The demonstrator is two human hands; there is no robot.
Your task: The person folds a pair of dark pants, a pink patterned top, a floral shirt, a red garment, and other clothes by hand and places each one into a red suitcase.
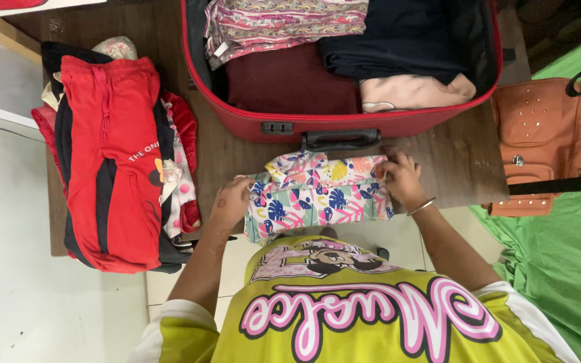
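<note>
The left hand [232, 199] and right hand [401, 178] grip opposite ends of a folded, leaf-printed colourful cloth garment [317, 195]. It lies on the brown wooden table [237, 151], just before the open red fabric suitcase [344, 124].

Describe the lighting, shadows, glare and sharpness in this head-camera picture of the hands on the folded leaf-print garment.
Head view: soft, even light, no glare. Faint shadows lie under the suitcase edge. The leaf-print garment, left hand and right hand are fairly sharp. The yellow shirt, close to the lens, looks large. The picture's top right corner goes dark.
</note>
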